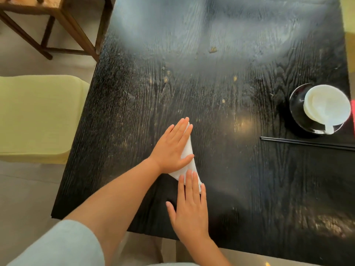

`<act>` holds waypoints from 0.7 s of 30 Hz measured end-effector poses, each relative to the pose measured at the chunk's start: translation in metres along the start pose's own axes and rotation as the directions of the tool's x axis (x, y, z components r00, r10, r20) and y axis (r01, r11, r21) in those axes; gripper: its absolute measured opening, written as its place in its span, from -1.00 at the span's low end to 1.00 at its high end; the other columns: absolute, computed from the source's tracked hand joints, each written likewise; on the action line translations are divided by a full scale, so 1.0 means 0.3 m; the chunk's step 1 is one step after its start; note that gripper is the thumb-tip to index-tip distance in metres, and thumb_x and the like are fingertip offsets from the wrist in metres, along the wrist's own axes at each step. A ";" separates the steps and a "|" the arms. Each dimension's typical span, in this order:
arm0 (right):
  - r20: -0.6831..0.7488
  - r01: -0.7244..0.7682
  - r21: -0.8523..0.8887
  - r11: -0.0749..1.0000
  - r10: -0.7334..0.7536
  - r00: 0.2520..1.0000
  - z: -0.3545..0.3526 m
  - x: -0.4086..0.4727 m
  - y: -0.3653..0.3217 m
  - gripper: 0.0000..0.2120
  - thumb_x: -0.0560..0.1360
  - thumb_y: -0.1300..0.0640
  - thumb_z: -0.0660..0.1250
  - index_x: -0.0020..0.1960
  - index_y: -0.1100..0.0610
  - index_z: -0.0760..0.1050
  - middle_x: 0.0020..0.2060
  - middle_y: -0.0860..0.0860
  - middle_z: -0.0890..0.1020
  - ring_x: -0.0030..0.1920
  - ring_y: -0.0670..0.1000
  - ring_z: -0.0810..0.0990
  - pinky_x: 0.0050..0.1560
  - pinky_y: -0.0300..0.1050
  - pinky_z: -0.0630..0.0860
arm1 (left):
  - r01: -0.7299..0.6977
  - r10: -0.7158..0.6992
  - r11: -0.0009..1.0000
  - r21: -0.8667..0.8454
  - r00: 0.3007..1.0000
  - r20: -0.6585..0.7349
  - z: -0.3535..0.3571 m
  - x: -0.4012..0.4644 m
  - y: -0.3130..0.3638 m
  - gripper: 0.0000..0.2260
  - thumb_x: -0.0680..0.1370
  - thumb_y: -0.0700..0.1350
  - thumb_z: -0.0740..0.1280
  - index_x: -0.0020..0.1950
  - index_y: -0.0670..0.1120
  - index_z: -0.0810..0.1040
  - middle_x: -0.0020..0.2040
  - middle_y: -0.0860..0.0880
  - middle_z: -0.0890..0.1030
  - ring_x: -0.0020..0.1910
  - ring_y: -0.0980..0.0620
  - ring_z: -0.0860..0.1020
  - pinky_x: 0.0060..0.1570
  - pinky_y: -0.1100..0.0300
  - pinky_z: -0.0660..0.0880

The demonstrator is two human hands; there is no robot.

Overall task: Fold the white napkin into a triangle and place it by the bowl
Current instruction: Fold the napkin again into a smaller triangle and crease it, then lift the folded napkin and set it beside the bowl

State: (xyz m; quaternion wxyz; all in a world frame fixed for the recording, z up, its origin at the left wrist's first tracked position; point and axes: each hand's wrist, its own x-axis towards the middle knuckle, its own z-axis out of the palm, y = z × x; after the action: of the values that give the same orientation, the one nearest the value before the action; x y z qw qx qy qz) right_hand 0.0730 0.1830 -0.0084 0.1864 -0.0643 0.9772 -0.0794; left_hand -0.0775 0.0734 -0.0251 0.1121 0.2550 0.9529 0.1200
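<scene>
The white napkin (187, 152) lies folded into a narrow triangle on the dark wooden table (230, 83), left of centre. My left hand (172, 146) rests flat on its upper part, fingers together and pointing away. My right hand (190, 206) lies flat with its fingertips on the napkin's lower corner. Both hands hide most of the napkin. The white bowl (326, 105) with a white spoon (329, 126) sits on a black plate (296, 110) at the far right edge, well away from the napkin.
Black chopsticks (307, 143) lie just below the plate at the right. Crumbs dot the table's middle. A pale yellow cushioned seat (34, 116) stands to the left, and a wooden chair (57, 22) at the upper left.
</scene>
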 end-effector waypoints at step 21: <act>-0.311 0.084 0.243 0.967 -0.004 0.950 -0.339 0.136 0.090 -0.45 0.41 0.09 0.42 0.36 0.10 0.36 0.27 0.08 0.50 0.33 0.12 0.41 0.32 0.27 0.31 | 0.511 -0.631 0.557 -0.655 0.773 0.066 -0.267 -0.200 0.162 -0.95 0.50 -0.20 0.30 -0.14 -0.07 0.51 -0.24 0.02 0.53 -0.25 0.13 0.50 -0.31 0.32 0.41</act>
State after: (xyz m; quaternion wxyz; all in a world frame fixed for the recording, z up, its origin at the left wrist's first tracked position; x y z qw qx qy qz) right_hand -0.0053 0.2165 0.0656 0.0364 -0.0487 0.9744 -0.2164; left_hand -0.0265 0.0697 0.0736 0.1401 -0.1350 0.8886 0.4154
